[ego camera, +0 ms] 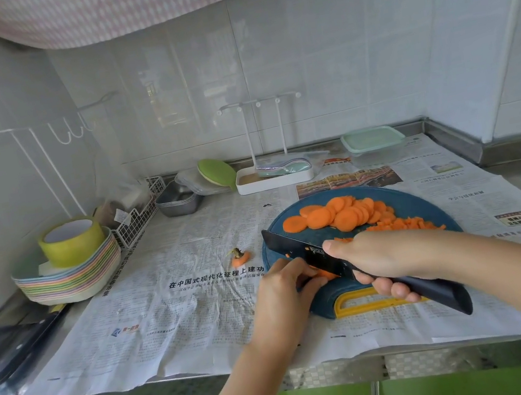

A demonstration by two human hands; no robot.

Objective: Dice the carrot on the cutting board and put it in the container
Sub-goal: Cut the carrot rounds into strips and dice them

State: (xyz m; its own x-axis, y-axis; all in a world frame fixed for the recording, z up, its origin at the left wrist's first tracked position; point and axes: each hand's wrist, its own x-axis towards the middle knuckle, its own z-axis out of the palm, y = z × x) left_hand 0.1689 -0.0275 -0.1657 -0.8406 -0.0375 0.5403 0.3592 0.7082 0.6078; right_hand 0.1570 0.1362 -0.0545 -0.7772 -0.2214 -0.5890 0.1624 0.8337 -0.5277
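Head view, and I've got slicing in hand: the right hand [377, 256] wraps the knife [299, 249] handle, blade down on the carrot [325, 274]. The left hand [282, 291] pins it on the cutting board [427, 202] with curled fingers. Slices [335, 215] are heaped at the far side and, I judge, need cross-cutting next. The container [372, 141] stands lidded by the wall, no carrot showing inside.

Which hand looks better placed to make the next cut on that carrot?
Probably the right hand: it grips the knife, whose blade sits against the carrot piece that the left hand holds down on the cutting board.
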